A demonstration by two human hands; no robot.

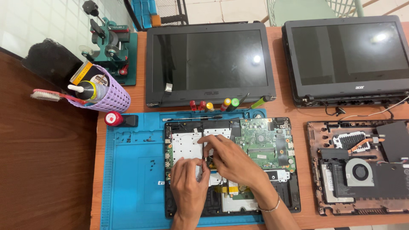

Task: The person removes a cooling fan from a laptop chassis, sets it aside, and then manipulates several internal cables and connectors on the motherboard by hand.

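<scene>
**Two hands working inside an opened laptop base**

The opened black laptop base (232, 166) with the green circuit board (262, 142) is lying on the blue rubber work mat (132, 179), its long axis running left to right across the wooden bench (289, 108). The left hand (187, 185) and right hand (228, 157) are meeting near its middle — fingers narrowed in a pinch on a small part too tiny to identify. Two detached black laptop screens (208, 64) are lying behind — one more opened laptop base (360, 168) is sitting to the right.

Head cam, steep down, near bench (289, 111)
</scene>
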